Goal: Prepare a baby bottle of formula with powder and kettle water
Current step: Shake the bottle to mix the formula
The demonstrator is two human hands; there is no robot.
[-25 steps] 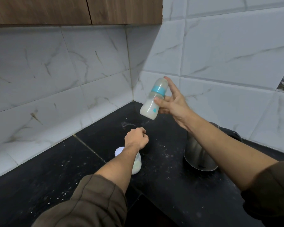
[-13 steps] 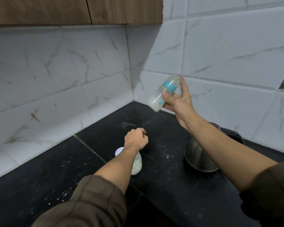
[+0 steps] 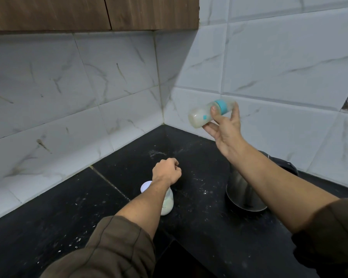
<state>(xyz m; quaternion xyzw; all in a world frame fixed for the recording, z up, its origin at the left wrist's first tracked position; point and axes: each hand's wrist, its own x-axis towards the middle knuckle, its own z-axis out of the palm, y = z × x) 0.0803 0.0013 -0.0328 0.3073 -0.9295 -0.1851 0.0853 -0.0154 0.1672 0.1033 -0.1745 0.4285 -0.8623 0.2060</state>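
The right hand [image 3: 227, 127] pinches the capped bottle [image 3: 201, 117] by its neck, tipped almost sideways and raised well above the table [image 3: 199, 237], likely to shake powder into the water. The left hand [image 3: 166, 171] rests as an empty-looking fist just beyond the powder jar [image 3: 167, 203].

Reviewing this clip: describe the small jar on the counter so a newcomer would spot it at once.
On the black countertop in the tiled corner, find the left hand. The small jar stands just under that wrist, partly hidden: clear-walled, pale contents, white round lid, unlike the steel kettle to its right.
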